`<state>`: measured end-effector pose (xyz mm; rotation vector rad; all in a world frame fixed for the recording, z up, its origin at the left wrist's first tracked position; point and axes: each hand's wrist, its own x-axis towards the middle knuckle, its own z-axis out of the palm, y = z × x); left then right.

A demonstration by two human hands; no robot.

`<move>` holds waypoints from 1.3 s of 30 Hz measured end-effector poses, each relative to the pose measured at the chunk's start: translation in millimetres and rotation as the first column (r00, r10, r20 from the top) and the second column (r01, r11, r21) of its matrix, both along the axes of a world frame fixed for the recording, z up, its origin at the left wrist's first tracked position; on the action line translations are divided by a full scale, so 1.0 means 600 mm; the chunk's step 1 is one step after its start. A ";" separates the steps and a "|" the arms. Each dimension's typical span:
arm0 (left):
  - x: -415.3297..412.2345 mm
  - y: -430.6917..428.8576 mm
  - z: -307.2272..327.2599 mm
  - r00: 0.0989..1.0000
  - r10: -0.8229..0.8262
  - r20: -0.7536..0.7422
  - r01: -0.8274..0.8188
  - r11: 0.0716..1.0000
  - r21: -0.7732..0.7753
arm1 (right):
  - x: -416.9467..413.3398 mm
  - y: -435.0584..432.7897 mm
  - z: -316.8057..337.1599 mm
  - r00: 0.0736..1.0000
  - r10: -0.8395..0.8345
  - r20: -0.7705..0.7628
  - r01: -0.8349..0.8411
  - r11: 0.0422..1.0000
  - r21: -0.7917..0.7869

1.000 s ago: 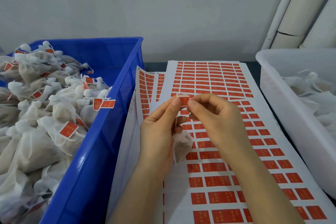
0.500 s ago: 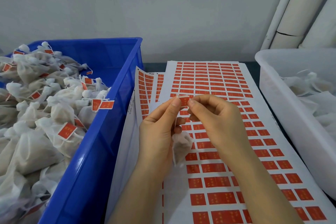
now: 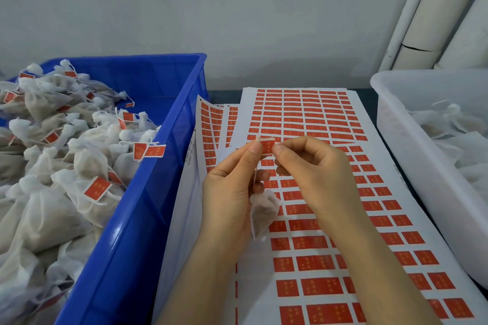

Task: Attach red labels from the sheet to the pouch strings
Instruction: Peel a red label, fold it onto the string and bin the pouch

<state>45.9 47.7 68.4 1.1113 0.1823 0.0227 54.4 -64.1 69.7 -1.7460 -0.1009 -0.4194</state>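
Dark table (image 3: 226, 94), label sheet (image 3: 317, 119) at centre: left hand (image 3: 229, 192) and right hand (image 3: 317, 171) both pinch one red label (image 3: 267, 145) on string (image 3: 254, 175), pouch (image 3: 262, 215) dangling.

The red label (image 3: 267, 145) bears unreadable print (sheet (image 3: 257, 280) cropped below)

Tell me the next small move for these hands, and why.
Probably squeeze the red label flat so that it sticks round the string. The left hand and the right hand both pinch the label at the string's top end. The pouch hangs below the left hand and is not yet in the blue crate, where labelled pouches lie.
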 end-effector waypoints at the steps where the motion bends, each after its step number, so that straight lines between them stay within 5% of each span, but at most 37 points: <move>1: 0.000 0.000 0.000 1.000 -0.003 -0.002 0.002 1.000 -0.004 | 0.001 0.000 0.000 1.000 -0.004 -0.001 0.004 1.000 -0.004; 8: 0.001 0.000 0.000 1.000 0.004 -0.005 -0.004 1.000 -0.002 | 0.001 0.001 0.001 1.000 -0.006 -0.014 0.006 1.000 0.012; 15: 0.001 -0.004 -0.006 0.998 0.037 0.055 -0.046 0.983 0.179 | -0.004 0.009 0.007 0.996 0.088 0.009 -0.088 0.996 0.035; 21: -0.001 -0.011 -0.010 0.983 0.087 0.159 -0.131 0.947 0.293 | 0.001 0.002 -0.002 0.999 0.013 0.039 -0.011 0.999 -0.034; 27: 0.001 -0.009 -0.004 0.990 0.112 0.090 -0.126 0.977 0.174 | 0.001 0.001 -0.002 0.999 -0.023 0.046 0.024 1.000 -0.014; 39: 0.003 -0.007 -0.009 0.973 0.130 0.191 -0.184 0.937 0.296 | 0.000 0.002 0.000 0.996 -0.036 0.081 0.041 0.998 -0.052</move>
